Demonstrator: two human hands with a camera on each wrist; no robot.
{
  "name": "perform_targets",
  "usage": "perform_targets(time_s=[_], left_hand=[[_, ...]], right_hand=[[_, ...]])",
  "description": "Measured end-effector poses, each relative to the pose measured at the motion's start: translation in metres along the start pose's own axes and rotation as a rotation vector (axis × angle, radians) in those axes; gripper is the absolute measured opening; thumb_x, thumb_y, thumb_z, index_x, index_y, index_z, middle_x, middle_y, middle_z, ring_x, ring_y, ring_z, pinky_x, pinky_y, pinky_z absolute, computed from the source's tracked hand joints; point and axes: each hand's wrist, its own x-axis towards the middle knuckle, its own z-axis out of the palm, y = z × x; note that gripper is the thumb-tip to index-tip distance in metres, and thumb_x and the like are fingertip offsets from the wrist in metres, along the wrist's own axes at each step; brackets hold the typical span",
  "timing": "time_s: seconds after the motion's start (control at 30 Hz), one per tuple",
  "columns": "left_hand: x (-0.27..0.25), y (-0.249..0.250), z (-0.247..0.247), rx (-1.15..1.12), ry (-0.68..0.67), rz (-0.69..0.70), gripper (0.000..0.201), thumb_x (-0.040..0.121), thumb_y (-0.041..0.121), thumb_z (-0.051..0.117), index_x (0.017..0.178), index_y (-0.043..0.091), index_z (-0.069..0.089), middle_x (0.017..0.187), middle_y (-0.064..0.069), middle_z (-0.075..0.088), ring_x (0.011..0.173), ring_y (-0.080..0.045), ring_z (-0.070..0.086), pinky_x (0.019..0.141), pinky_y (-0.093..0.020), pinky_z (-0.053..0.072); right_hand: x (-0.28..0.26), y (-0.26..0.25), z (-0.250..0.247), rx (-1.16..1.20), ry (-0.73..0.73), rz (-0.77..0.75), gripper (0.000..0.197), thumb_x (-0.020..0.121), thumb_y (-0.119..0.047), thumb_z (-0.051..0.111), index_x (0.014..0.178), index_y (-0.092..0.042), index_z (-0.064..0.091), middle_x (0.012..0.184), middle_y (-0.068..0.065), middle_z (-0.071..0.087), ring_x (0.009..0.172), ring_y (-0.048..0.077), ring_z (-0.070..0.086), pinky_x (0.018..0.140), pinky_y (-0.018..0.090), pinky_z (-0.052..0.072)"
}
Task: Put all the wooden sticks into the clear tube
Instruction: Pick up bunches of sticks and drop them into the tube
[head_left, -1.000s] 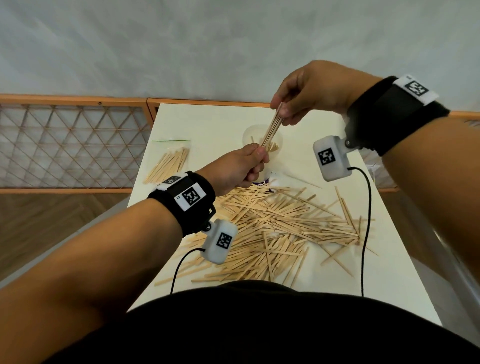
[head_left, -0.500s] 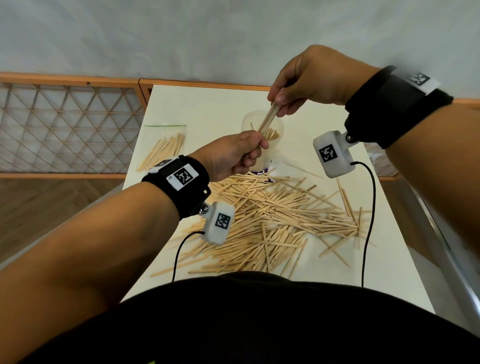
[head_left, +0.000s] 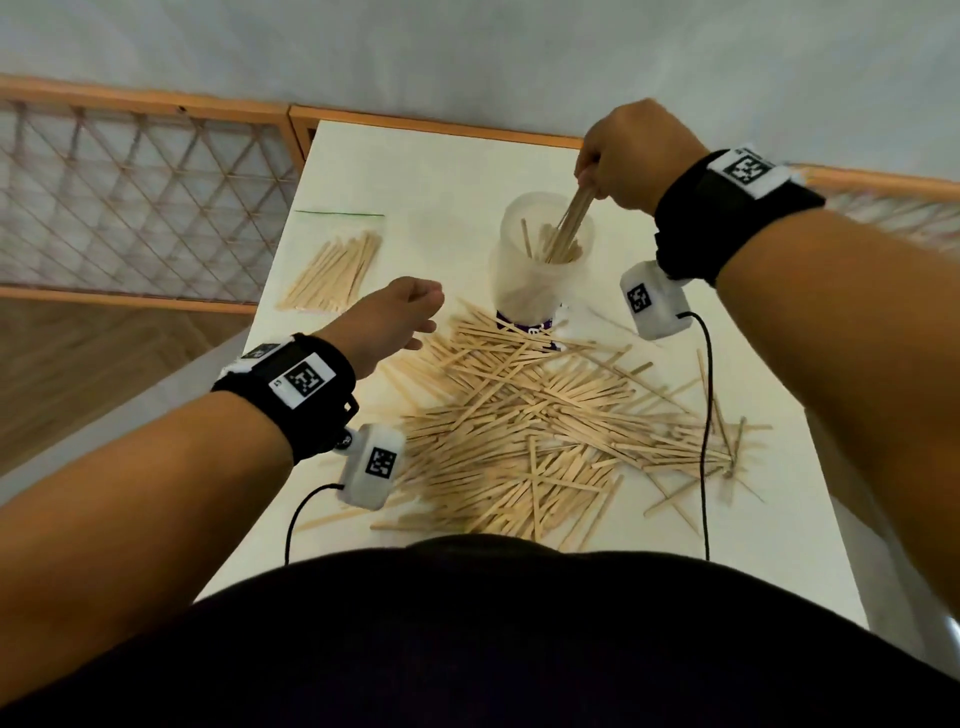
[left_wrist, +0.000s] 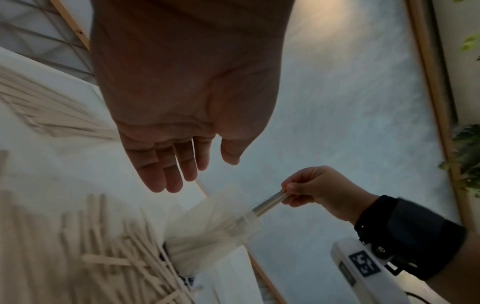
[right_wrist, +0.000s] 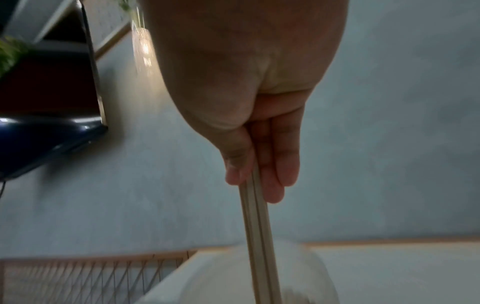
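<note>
- Nearest us, loose wooden sticks (head_left: 530, 415) sprawl across the tabletop (head_left: 779, 545) toward its near edge: most of our job remains.
- Our left hand (head_left: 387, 325), a second ago steadying the bundle at the tube, has let go and hangs empty, fingers relaxed.
- Beyond the pile stands the clear tube (head_left: 543, 260); our right hand (head_left: 628, 156) pinches the bundle (head_left: 571, 221), now lowered into its mouth.
- A bag of sticks (head_left: 332, 273) lies by the left edge.

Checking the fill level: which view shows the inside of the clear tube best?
The head view: it looks down into the clear tube at the sticks inside. The left wrist view shows its blurred side; the right wrist view shows only a blurred rim.
</note>
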Motion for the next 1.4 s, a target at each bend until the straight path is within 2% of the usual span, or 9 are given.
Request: perform_targets(time_s=[0.3, 0.5, 0.6, 0.73, 0.83, 0.93, 1.1, 1.23, 1.4], left_hand=[[-0.024, -0.03, -0.014, 0.116, 0.036, -0.106, 0.037, 0.097, 0.04, 0.047, 0.127, 0.019, 0.054, 0.127, 0.006, 0.056, 0.109, -0.013, 0.058, 0.084, -0.029, 0.047], [-0.037, -0.033, -0.001, 0.358, 0.019, -0.095, 0.039, 0.095, 0.041, 0.052, 0.13, 0.023, 0.052, 0.127, 0.006, 0.054, 0.108, -0.017, 0.054, 0.094, -0.032, 0.044], [-0.043, -0.041, 0.008, 0.589, -0.09, -0.044, 0.057, 0.089, 0.043, 0.061, 0.14, 0.024, 0.042, 0.144, 0.002, 0.04, 0.125, -0.018, 0.046, 0.101, -0.031, 0.038], [-0.052, -0.066, 0.019, 0.995, -0.284, 0.024, 0.091, 0.079, 0.056, 0.066, 0.151, 0.027, 0.017, 0.158, -0.004, 0.011, 0.144, -0.025, 0.016, 0.115, -0.043, 0.023], [-0.056, -0.086, 0.026, 1.086, -0.329, 0.032, 0.111, 0.071, 0.061, 0.071, 0.152, 0.028, 0.003, 0.16, -0.003, -0.005, 0.147, -0.026, 0.0, 0.118, -0.045, 0.013], [-0.061, -0.102, 0.037, 1.169, -0.361, 0.03, 0.127, 0.062, 0.071, 0.071, 0.151, 0.03, -0.011, 0.159, -0.003, -0.017, 0.146, -0.029, -0.014, 0.118, -0.052, 0.004], [-0.068, -0.122, 0.058, 1.285, -0.411, 0.044, 0.139, 0.054, 0.077, 0.069, 0.142, 0.035, -0.03, 0.151, -0.001, -0.039, 0.137, -0.031, -0.035, 0.111, -0.064, -0.007], [-0.069, -0.135, 0.065, 1.307, -0.441, 0.083, 0.147, 0.045, 0.083, 0.067, 0.134, 0.038, -0.041, 0.145, -0.003, -0.048, 0.132, -0.035, -0.042, 0.104, -0.069, -0.011], [-0.07, -0.146, 0.075, 1.283, -0.381, 0.123, 0.147, 0.046, 0.088, 0.06, 0.137, 0.031, -0.04, 0.144, -0.005, -0.048, 0.132, -0.037, -0.042, 0.103, -0.07, -0.015]], right_hand=[[0.004, -0.003, 0.07, -0.141, -0.31, -0.053, 0.032, 0.097, -0.027, 0.048, 0.113, -0.007, 0.068, 0.117, 0.013, 0.065, 0.11, 0.033, 0.056, 0.092, 0.037, 0.043], [-0.022, 0.004, 0.061, 0.068, -0.059, -0.023, 0.035, 0.099, -0.031, 0.044, 0.108, -0.009, 0.068, 0.109, 0.013, 0.066, 0.103, 0.033, 0.057, 0.086, 0.038, 0.043], [-0.057, -0.002, 0.068, 0.144, 0.005, -0.088, 0.032, 0.097, -0.03, 0.047, 0.105, -0.009, 0.07, 0.105, 0.012, 0.067, 0.1, 0.032, 0.056, 0.084, 0.038, 0.042], [-0.115, -0.017, 0.11, 0.128, -0.156, -0.145, 0.03, 0.093, -0.039, 0.055, 0.107, -0.017, 0.07, 0.113, 0.007, 0.064, 0.107, 0.03, 0.054, 0.091, 0.043, 0.043], [-0.156, -0.027, 0.153, 0.031, -0.356, -0.213, 0.055, 0.086, -0.055, 0.058, 0.131, -0.024, 0.055, 0.139, 0.007, 0.048, 0.128, 0.03, 0.04, 0.105, 0.045, 0.034], [-0.192, -0.035, 0.192, -0.014, -0.489, -0.205, 0.098, 0.072, -0.072, 0.061, 0.15, -0.03, 0.02, 0.16, 0.007, 0.01, 0.146, 0.031, 0.008, 0.116, 0.055, 0.008], [-0.223, -0.036, 0.219, -0.08, -0.592, -0.343, 0.136, 0.053, -0.071, 0.075, 0.146, -0.041, -0.019, 0.155, 0.001, -0.03, 0.142, 0.031, -0.027, 0.11, 0.065, -0.013], [-0.233, -0.019, 0.231, -0.156, -0.542, -0.457, 0.139, 0.051, -0.07, 0.076, 0.146, -0.04, -0.022, 0.154, 0.003, -0.034, 0.14, 0.033, -0.032, 0.109, 0.068, -0.011], [-0.227, -0.027, 0.243, -0.054, -0.424, -0.356, 0.113, 0.067, -0.078, 0.055, 0.151, -0.035, -0.007, 0.16, 0.005, -0.014, 0.146, 0.034, -0.013, 0.111, 0.064, -0.008]])
